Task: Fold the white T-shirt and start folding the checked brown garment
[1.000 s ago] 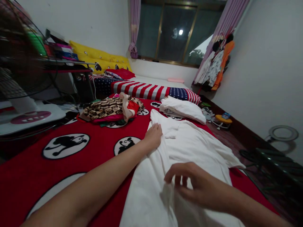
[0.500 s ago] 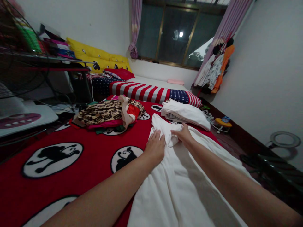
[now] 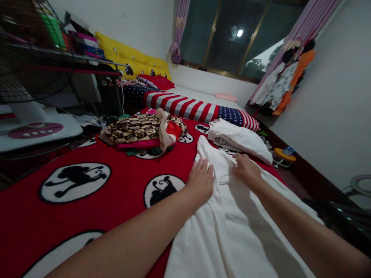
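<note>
The white cloth [image 3: 232, 235] runs off the near edge, so its end is hidden. The left arm [image 3: 124, 243] and right arm [image 3: 307, 235] are cut off there too. The ring [image 3: 361, 185] on the right is cut off, and the dark thing [image 3: 333, 216] near it is too dim to tell.
</note>
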The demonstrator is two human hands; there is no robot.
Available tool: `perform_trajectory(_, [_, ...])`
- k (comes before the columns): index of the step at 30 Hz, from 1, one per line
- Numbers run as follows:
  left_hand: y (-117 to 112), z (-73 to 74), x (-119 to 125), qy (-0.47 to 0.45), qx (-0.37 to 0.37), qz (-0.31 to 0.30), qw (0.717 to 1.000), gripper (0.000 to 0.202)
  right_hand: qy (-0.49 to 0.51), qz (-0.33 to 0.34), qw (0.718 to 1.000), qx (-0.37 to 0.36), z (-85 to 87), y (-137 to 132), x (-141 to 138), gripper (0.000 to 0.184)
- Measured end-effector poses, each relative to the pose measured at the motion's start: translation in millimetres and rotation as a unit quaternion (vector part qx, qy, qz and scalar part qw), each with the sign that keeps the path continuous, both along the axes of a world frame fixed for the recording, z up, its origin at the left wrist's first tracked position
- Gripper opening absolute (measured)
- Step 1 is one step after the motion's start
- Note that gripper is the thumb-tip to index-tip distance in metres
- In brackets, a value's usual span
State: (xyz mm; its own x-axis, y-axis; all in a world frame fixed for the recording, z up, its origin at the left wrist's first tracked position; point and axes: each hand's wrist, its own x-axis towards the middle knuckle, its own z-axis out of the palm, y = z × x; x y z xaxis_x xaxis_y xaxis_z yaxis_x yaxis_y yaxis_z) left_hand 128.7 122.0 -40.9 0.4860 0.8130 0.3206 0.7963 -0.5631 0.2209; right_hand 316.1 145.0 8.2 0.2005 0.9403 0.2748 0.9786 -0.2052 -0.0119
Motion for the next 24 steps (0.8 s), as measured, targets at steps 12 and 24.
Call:
perform_trajectory(12, [0.6, 1.3, 3.1, -0.029, -0.035, 0.022, 0.999, 0.049, 0.185, 0.133, 0.973, 0.033, -3.7, 123.3, -40.1, 0.026])
perform_trajectory(24, [-1.7, 9.9, 5.1, -0.010, -0.059, 0.065, 0.996, 0.060, 0.132, -0.036, 0.987, 0.079, -20.8, 124.7, -46.4, 0.024])
